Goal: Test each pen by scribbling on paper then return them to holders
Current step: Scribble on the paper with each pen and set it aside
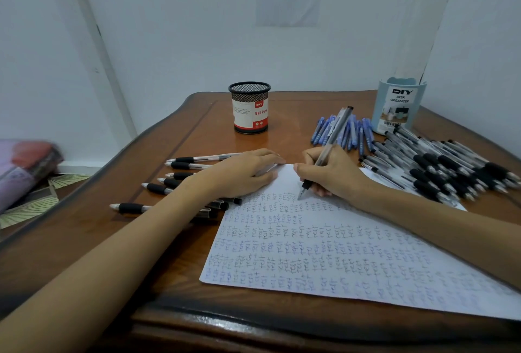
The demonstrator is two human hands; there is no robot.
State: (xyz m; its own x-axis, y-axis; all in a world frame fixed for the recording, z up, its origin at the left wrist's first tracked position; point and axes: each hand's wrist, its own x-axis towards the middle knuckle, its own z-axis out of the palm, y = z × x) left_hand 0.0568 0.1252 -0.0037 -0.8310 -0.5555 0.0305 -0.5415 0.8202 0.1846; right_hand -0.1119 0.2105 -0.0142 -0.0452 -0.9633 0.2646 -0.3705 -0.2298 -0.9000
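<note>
Just below the fingers of our right hand [335, 172], pen [337, 130] tip meets the paper [310, 254]. Fingers pinch its grip, barrel leaning away-right. Left hand [242, 172] rests on the paper's far corner, grasp unclear. Mesh holder [249, 107] sits beyond-left of the writing fingers, blue organizer [399, 107] beyond-right, nearer them.

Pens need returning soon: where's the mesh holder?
Head view: the mesh holder stands upright at far centre, left of the blue pens, beyond the left hand.
</note>
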